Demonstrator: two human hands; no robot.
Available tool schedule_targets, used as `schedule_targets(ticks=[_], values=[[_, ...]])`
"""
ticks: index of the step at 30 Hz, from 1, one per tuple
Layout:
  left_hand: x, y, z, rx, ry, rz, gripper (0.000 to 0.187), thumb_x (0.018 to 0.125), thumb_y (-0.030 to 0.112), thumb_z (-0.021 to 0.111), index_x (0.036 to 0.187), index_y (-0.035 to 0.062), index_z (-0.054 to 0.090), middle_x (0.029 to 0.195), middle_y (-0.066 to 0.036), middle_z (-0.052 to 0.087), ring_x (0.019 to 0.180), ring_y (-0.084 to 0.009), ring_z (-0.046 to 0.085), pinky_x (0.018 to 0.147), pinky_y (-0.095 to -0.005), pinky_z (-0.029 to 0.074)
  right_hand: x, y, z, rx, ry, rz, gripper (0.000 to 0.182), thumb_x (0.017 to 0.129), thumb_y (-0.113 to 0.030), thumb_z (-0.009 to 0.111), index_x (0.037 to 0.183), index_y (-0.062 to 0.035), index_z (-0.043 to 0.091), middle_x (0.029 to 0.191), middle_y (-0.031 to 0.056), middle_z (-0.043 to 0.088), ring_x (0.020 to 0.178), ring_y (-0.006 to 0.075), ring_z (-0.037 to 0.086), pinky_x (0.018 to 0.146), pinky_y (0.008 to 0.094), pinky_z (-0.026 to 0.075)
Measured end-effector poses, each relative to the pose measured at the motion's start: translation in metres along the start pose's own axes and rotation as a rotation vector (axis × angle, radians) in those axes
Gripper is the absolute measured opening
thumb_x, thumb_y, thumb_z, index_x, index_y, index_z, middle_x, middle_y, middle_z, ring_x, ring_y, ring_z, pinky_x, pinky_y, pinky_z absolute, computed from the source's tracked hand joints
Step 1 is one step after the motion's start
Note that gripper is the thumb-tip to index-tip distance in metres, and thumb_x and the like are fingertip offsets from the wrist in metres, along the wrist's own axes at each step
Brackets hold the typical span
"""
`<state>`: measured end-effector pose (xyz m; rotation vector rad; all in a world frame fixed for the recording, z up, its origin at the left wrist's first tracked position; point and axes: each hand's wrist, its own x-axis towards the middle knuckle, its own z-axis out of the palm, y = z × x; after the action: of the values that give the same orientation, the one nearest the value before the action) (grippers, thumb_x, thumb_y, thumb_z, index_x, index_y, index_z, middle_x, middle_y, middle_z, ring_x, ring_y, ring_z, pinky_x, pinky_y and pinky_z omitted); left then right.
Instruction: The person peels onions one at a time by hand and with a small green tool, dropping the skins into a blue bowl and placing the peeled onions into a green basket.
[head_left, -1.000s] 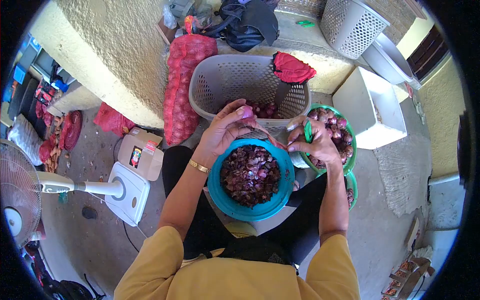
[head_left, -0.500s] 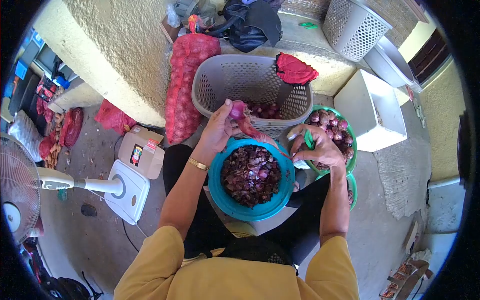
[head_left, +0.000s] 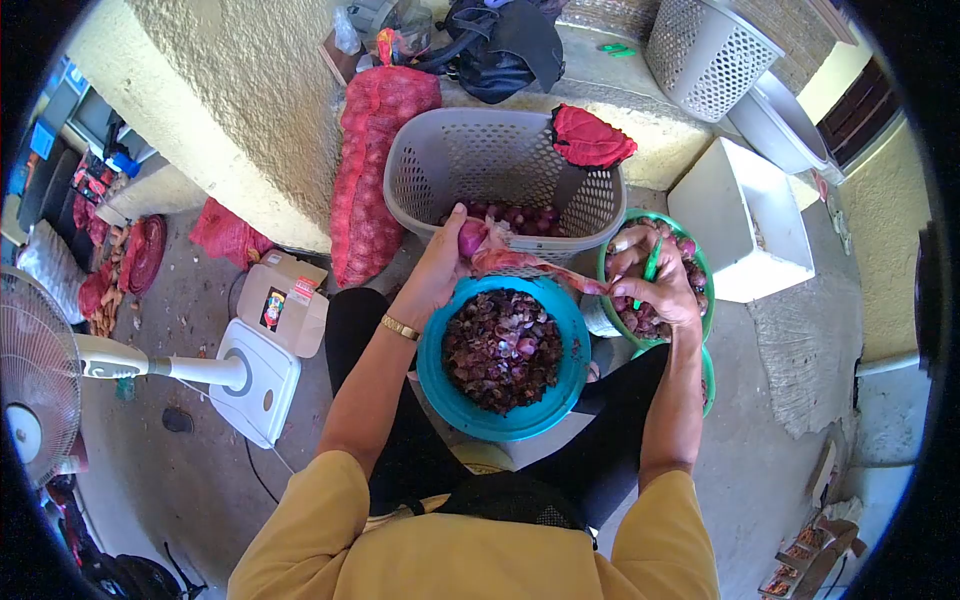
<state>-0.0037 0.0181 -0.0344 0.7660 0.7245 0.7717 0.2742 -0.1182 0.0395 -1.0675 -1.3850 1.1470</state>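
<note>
My left hand is closed around a red onion above the near rim of the grey basket. A long strip of onion skin stretches from the onion across to my right hand. My right hand pinches the strip's end and also holds a small green-handled knife, whose blade I cannot make out. Below the strip, a blue basin of dark onion peelings sits between my legs. Under my right hand is a green basin of onions.
The grey basket holds several onions, with a red cloth over its rim. Beside it leans a red mesh sack of onions. A white box stands right; a fan stands left. Another green basin lies partly hidden.
My right hand has moved right and slightly up, drawing the skin strip out longer from the onion. My left hand stays nearly in place, with the onion turned a little.
</note>
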Motion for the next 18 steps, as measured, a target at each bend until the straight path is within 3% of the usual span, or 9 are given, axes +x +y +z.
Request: schedule_targets(ticks=[4, 8, 11, 13, 15, 18], values=[[-0.003, 0.009, 0.002, 0.080, 0.047, -0.140, 0.038, 0.100, 0.048, 0.044, 0.105, 0.0130, 0.060, 0.083, 0.001, 0.065, 0.081, -0.0134, 0.065, 0.064, -0.0291, 0.051, 0.001, 0.002, -0.001, -0.028, -0.018, -0.011, 0.046, 0.071, 0.005, 0.079, 0.111, -0.0013, 0.058, 0.084, 0.0036, 0.067, 0.082, 0.0124, 0.062, 0.073, 0.0257, 0.049], [-0.005, 0.011, 0.008, 0.016, 0.068, -0.137, 0.039, 0.100, 0.047, 0.044, 0.104, 0.0121, 0.060, 0.077, 0.000, 0.064, 0.069, -0.0149, 0.062, 0.059, -0.0300, 0.049, -0.001, 0.001, -0.007, -0.074, -0.031, -0.009, 0.047, 0.069, 0.004, 0.080, 0.111, -0.0009, 0.058, 0.082, 0.0027, 0.066, 0.084, 0.0119, 0.062, 0.073, 0.0248, 0.048], [-0.002, 0.014, 0.004, -0.091, 0.249, -0.113, 0.041, 0.100, 0.047, 0.043, 0.101, 0.0105, 0.061, 0.075, -0.003, 0.063, 0.059, -0.0149, 0.057, 0.054, -0.0304, 0.045, -0.006, -0.002, -0.013, -0.111, -0.082, -0.022, 0.050, 0.067, 0.003, 0.082, 0.111, -0.0009, 0.058, 0.081, 0.0030, 0.066, 0.080, 0.0113, 0.062, 0.070, 0.0246, 0.048], [0.015, 0.002, -0.040, -0.096, -0.077, -0.090, 0.044, 0.102, 0.045, 0.038, 0.101, 0.0073, 0.060, 0.078, -0.009, 0.065, 0.055, -0.0137, 0.054, 0.059, -0.0300, 0.049, -0.011, -0.009, -0.010, 0.099, -0.005, 0.007, 0.051, 0.066, 0.001, 0.084, 0.110, -0.0005, 0.059, 0.080, 0.0036, 0.067, 0.074, 0.0115, 0.062, 0.069, 0.0250, 0.049], [0.009, 0.007, -0.031, -0.129, -0.067, -0.089, 0.044, 0.102, 0.046, 0.038, 0.101, 0.0068, 0.059, 0.076, -0.010, 0.064, 0.052, -0.0140, 0.052, 0.060, -0.0309, 0.049, -0.006, -0.008, -0.005, 0.063, 0.021, 0.010, 0.049, 0.067, 0.001, 0.084, 0.110, -0.0004, 0.060, 0.080, 0.0054, 0.068, 0.071, 0.0120, 0.063, 0.067, 0.0249, 0.049], [0.006, 0.010, -0.024, -0.189, -0.082, -0.122, 0.046, 0.102, 0.048, 0.038, 0.101, 0.0061, 0.057, 0.075, -0.010, 0.064, 0.050, -0.0147, 0.051, 0.064, -0.0337, 0.051, 0.005, 0.008, 0.000, -0.226, -0.113, -0.064, 0.044, 0.071, 0.007, 0.080, 0.110, -0.0013, 0.062, 0.079, 0.0062, 0.069, 0.074, 0.0138, 0.066, 0.066, 0.0264, 0.052]])
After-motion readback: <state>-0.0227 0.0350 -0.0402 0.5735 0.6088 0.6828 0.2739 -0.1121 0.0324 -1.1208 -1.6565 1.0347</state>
